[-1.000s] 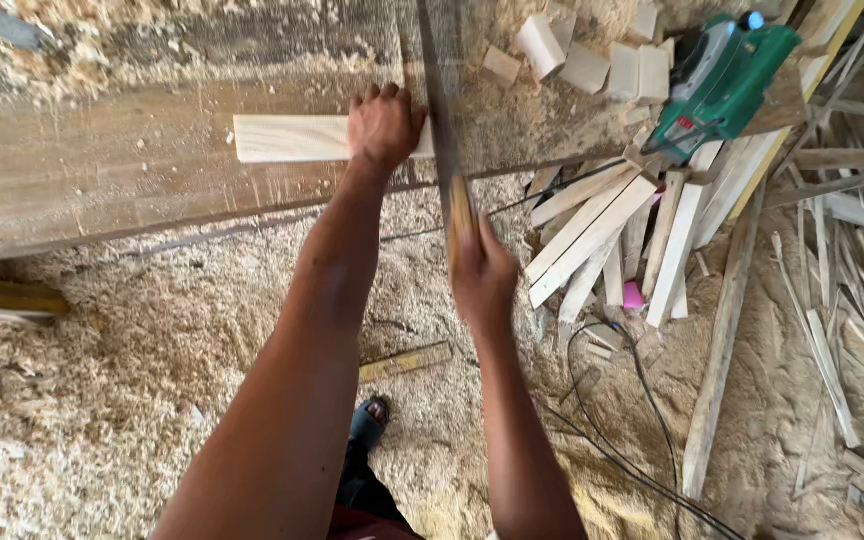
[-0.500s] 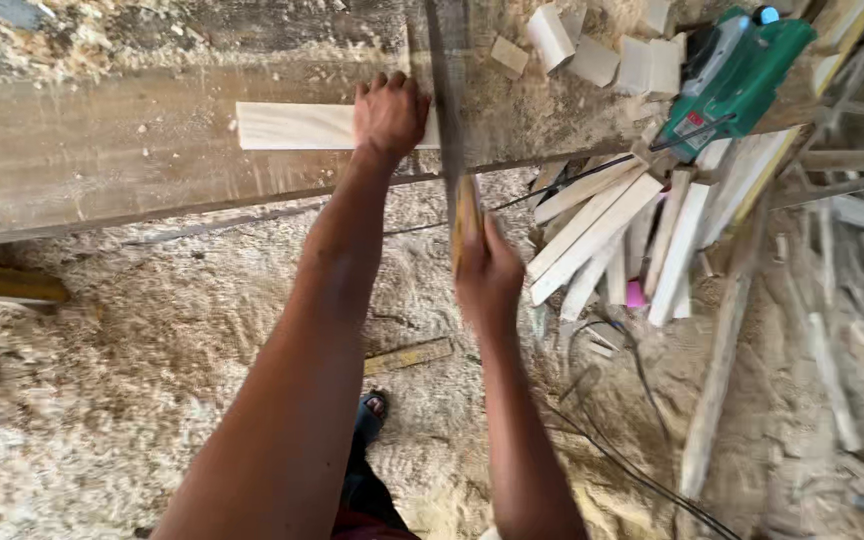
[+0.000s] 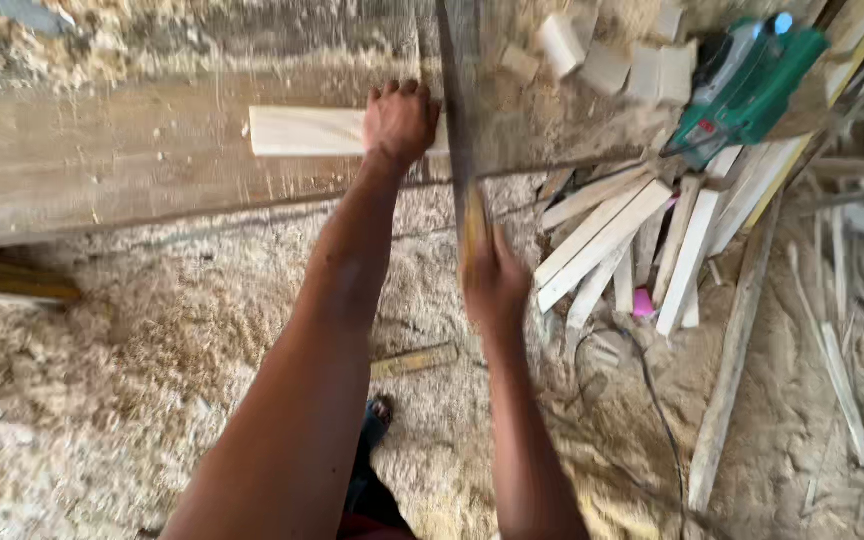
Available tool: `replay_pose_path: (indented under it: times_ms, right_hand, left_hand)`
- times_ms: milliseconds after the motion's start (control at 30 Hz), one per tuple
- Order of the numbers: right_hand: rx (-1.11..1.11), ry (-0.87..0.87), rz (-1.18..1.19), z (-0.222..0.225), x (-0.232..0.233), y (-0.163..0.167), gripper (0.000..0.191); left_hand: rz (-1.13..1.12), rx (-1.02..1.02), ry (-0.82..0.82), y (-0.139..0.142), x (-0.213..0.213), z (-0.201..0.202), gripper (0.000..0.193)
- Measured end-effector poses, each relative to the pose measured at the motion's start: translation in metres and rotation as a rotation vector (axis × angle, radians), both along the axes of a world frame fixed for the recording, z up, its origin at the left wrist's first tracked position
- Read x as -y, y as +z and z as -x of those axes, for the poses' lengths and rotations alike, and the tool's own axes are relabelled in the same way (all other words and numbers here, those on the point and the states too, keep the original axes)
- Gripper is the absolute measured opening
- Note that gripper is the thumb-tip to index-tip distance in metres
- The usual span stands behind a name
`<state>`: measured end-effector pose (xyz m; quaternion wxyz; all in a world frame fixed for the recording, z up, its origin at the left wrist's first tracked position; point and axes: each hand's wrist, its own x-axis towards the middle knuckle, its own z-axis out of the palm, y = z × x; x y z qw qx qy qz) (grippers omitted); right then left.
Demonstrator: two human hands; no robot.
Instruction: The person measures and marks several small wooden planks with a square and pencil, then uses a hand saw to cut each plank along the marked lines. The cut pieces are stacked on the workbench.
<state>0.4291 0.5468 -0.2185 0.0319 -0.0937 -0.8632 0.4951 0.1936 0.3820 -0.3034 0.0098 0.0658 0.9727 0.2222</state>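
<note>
The pale wood strip (image 3: 322,131) lies flat on the worn tabletop (image 3: 102,170), its long side running left to right, and my left hand (image 3: 400,122) presses down on its right end, fingers curled over the far edge. Just right of that hand the handsaw (image 3: 460,130) crosses the strip from far to near, its blade blurred; my right hand (image 3: 495,283) is closed round the yellowish handle off the near edge of the tabletop. As I judge it, the blade runs very close to the left fingers, so a jump out of the cut could bring it against them, and the strip, held by palm pressure alone, could twist or slide on the dusty surface. On the far right of the tabletop sits a green power tool (image 3: 742,85), with small offcut blocks (image 3: 607,60) behind it. A heap of pale slats (image 3: 632,235) leans down from the right edge to the sawdust-covered floor (image 3: 102,400). A dark cable (image 3: 657,420) winds across that floor near my foot (image 3: 374,425), a possible snag.
</note>
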Motion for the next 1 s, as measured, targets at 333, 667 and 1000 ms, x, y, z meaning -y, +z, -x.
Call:
replay_pose_path:
  times_ms: [333,667,1000]
  right_hand:
    - [-0.069,0.108,-0.118,0.009,0.007,0.005,0.030]
    - [-0.030,0.002,0.182,-0.133,-0.017,0.036,0.043]
    - [-0.084,0.077,-0.106,-0.024,-0.004,-0.003,0.027]
  left_hand:
    - [-0.011,0.058,0.003,-0.003,-0.005,-0.003,0.043]
    - [0.013,0.001,-0.007,-0.003,0.000,0.005,0.044]
    - [-0.003,0.098,-0.005,0.006,0.001,-0.001,0.040]
